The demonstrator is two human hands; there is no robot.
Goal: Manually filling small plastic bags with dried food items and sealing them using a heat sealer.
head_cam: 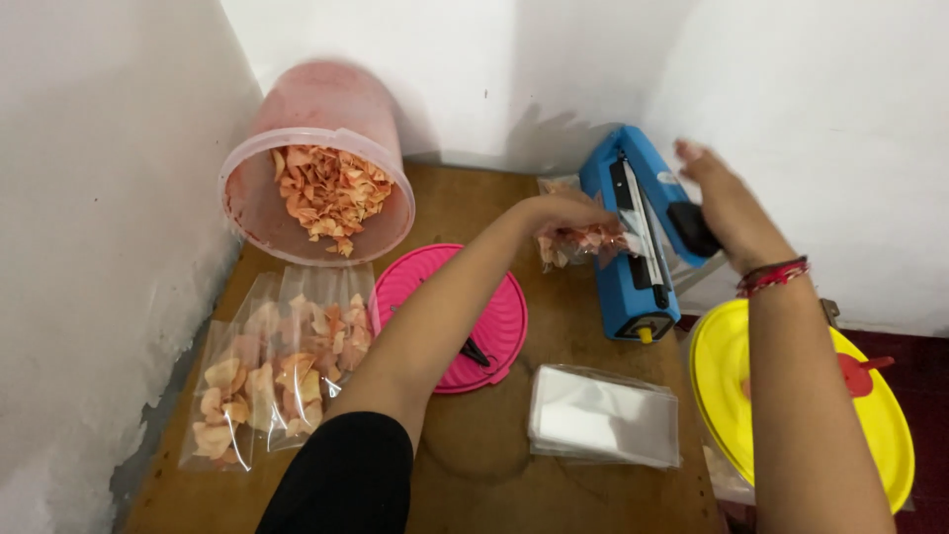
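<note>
Nearest the lens, a black sleeve (341,480) fills the bottom centre, cut off by the frame edge. From it the left hand (568,213) reaches to mid-frame, fingers pinched shut on a clear bag of orange chips (573,242); the bag's mouth is hidden under the blue heat sealer (638,237). At upper right, the right hand (717,203) closes over the sealer's black handle; its fingertips are blurred. A yellow lid (870,415) at lower right is partly covered by the forearm.
</note>
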